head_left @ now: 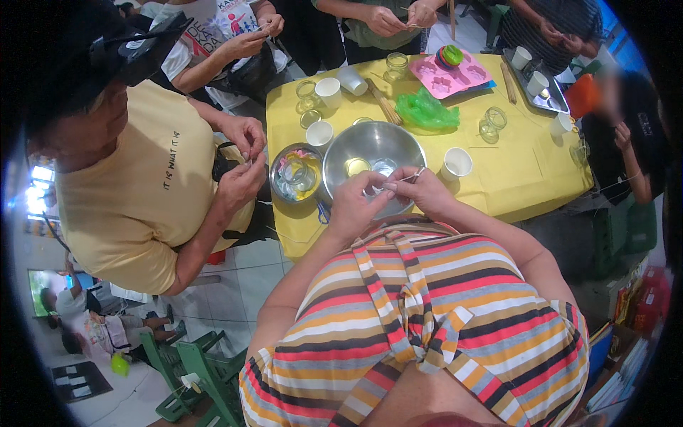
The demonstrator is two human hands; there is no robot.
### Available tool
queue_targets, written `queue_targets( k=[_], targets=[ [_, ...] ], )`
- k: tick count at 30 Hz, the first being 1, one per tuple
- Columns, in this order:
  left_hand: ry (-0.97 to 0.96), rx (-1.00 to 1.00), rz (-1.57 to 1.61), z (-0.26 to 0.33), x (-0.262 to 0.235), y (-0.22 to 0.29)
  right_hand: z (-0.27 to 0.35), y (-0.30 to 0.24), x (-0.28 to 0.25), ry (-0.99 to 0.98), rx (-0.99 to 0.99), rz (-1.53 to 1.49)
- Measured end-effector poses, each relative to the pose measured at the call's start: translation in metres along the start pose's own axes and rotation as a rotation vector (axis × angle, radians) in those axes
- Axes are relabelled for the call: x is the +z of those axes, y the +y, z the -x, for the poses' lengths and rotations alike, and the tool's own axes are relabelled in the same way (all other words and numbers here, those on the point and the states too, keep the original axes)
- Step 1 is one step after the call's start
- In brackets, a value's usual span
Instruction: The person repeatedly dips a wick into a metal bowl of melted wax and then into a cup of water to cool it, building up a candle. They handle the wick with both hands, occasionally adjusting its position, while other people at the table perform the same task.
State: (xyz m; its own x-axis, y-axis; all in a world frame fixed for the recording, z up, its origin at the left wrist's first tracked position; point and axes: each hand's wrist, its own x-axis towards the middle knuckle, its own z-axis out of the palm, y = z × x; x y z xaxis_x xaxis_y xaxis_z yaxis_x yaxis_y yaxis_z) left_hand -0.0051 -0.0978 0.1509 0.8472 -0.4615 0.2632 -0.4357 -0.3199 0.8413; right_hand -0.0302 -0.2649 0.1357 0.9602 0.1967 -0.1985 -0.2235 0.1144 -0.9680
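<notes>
My left hand and my right hand meet over the near rim of a large steel bowl. Between their fingertips both pinch a thin white string with a small metal piece at its end. The bowl holds a couple of small glass jars. Below the hands is my striped top. A smaller steel bowl with pink and pale items stands just left of the large one.
The yellow-covered table carries white cups, glass jars, a green plastic bag, a pink mould tray and a metal tray. A person in a yellow shirt stands left, fingers pinched together. Other people ring the table.
</notes>
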Motion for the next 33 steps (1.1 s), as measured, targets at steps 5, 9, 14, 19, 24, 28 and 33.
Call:
queue_targets(
  k=[5,9,14,19,24,28,33],
  targets=[
    [0.035,0.025,-0.032,0.003,-0.003,0.006,0.005,-0.004,0.000,-0.002,0.005,0.013],
    [0.018,-0.026,0.077,0.005,-0.004,0.015,0.010,-0.011,-0.001,-0.042,-0.009,0.003],
    [-0.015,-0.159,0.267,0.008,-0.003,0.008,0.010,-0.010,-0.002,-0.061,-0.025,-0.005],
    [-0.049,-0.211,0.301,0.010,-0.004,0.005,0.011,-0.012,-0.001,-0.078,-0.037,-0.015],
    [-0.043,-0.224,0.322,0.013,-0.001,-0.008,0.009,-0.009,-0.002,-0.070,0.068,-0.112],
    [-0.075,-0.229,0.235,0.012,-0.010,-0.007,0.010,-0.014,-0.003,-0.067,0.173,-0.222],
    [0.000,0.092,-0.035,0.010,-0.011,0.001,0.008,-0.007,-0.010,-0.069,0.240,-0.371]
  ],
)
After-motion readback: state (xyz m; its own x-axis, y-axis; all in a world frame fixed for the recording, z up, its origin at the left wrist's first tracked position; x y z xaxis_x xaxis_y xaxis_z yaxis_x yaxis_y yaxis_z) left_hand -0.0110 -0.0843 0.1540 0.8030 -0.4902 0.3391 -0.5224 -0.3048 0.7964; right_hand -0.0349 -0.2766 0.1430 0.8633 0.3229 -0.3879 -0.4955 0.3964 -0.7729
